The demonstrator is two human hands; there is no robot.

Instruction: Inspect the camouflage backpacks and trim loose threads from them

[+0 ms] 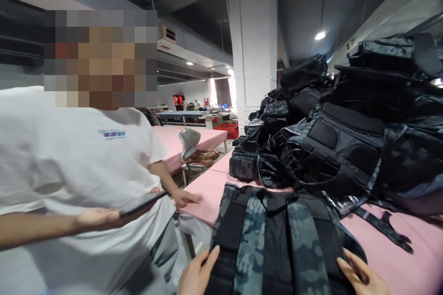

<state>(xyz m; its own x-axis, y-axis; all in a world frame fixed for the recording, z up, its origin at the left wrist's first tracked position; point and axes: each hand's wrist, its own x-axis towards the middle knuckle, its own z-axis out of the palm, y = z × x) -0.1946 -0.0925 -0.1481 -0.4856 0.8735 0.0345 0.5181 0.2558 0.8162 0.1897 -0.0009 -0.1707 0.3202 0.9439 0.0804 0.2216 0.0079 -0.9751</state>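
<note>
the left hand (198, 273) is pinching one edge of a bag (277, 239) lying straps (256, 235) up on the worktop (422, 258), the right hand (368, 279) is holding a dark item (358, 271) at the other edge, and a pile (339, 138) is sitting beyond, how much finished i cannot tell.

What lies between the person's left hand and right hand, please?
The black bag, with two camouflage straps, lies between the left hand and the right hand. The head view shows this.
</note>
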